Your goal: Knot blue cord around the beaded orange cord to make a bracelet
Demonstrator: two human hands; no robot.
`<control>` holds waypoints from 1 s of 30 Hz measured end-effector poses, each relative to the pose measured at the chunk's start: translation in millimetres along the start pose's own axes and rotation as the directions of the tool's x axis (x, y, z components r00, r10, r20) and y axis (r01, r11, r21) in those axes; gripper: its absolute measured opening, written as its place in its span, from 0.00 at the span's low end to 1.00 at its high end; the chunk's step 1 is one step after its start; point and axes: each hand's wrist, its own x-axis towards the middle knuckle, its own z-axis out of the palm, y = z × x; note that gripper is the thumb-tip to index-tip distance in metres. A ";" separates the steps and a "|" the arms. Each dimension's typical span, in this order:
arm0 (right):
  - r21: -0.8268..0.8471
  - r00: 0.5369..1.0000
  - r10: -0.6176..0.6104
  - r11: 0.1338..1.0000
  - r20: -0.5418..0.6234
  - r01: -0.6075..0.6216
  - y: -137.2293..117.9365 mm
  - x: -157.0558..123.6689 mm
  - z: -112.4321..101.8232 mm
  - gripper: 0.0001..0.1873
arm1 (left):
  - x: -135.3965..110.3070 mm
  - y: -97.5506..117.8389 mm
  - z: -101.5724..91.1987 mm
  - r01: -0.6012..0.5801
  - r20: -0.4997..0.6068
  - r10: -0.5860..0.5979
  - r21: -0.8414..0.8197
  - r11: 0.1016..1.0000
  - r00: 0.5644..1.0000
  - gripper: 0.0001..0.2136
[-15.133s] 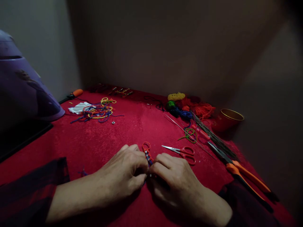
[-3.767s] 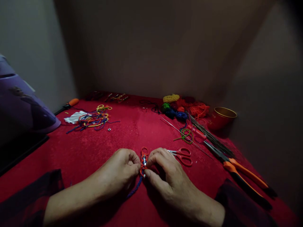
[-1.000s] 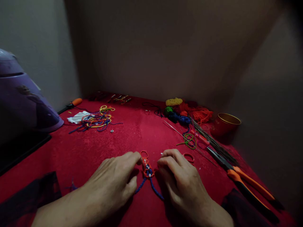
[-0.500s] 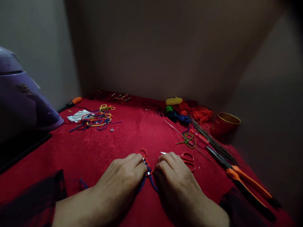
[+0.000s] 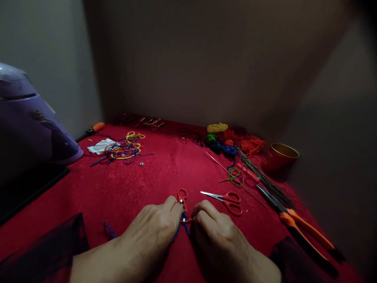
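Note:
A small knotted cord piece (image 5: 183, 204) of orange and blue strands with pale beads lies on the red cloth (image 5: 153, 177), its orange loop pointing away from me. My left hand (image 5: 154, 230) and my right hand (image 5: 216, 237) meet at its near end, fingers curled and pinched on the cords from either side. Blue strands run back under my fingers. Small red-handled scissors (image 5: 226, 198) lie just right of my right hand.
A tangle of coloured cords (image 5: 122, 147) and white paper (image 5: 98, 146) lie at the back left by a purple appliance (image 5: 32, 122). Yarn bundles (image 5: 232, 139), thin metal rods (image 5: 265, 181), a red cup (image 5: 278, 156) and orange-handled pliers (image 5: 306, 230) sit on the right.
Both hands have drawn slightly nearer to me and closed tighter on the cord piece. The scissors, partly covered a moment ago, now show in full.

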 end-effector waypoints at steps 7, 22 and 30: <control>0.173 0.987 0.114 0.980 -0.110 -0.094 -2.1 6.6 -1.1 0.11 | 6.8 1.7 7.3 -0.038 0.016 0.037 0.091 0.995 0.999 0.25; 0.204 0.938 0.332 0.916 0.103 -0.346 -7.4 7.1 -6.8 0.09 | 12.0 -13.7 13.9 -0.098 -0.046 0.089 -0.241 0.966 0.995 0.17; -0.124 0.956 0.281 0.955 0.083 -0.270 -4.9 7.6 -13.3 0.15 | 12.4 -9.7 6.9 -0.035 0.027 0.038 -0.104 0.994 0.999 0.21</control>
